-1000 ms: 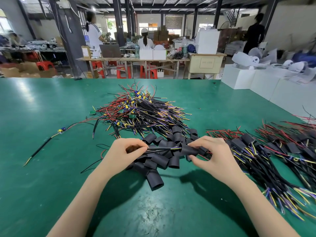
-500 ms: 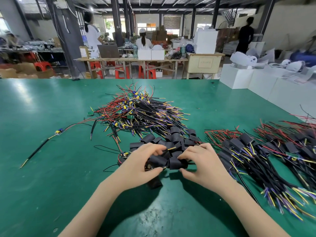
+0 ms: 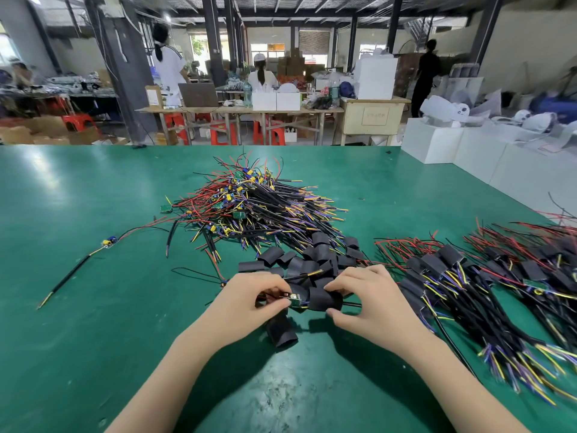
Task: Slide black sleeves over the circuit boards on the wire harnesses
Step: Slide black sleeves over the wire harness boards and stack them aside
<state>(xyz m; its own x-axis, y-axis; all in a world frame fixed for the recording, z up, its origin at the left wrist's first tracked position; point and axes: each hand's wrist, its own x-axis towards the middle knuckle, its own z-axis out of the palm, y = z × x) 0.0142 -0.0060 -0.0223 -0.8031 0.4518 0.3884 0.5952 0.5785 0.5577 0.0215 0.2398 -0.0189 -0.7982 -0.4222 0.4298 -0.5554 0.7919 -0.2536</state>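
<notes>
Board and sleeve lie end to end just below the centre of the frame, on one line running left to right. We pinch the small circuit board [image 3: 295,300] in the fingertips of our left hand [image 3: 249,303], its wires trailing off to the left. Our right hand [image 3: 371,300] grips the black sleeve [image 3: 321,300] between thumb and fingers, its open mouth touching or just over the board's right edge; we cannot tell how far it has gone on. We judge the next move must run along that axis: sleeve leftward over the board. Loose sleeves [image 3: 312,260] lie just above our hands on the green surface [image 3: 93,307], finished harnesses [image 3: 468,276] at the right.
</notes>
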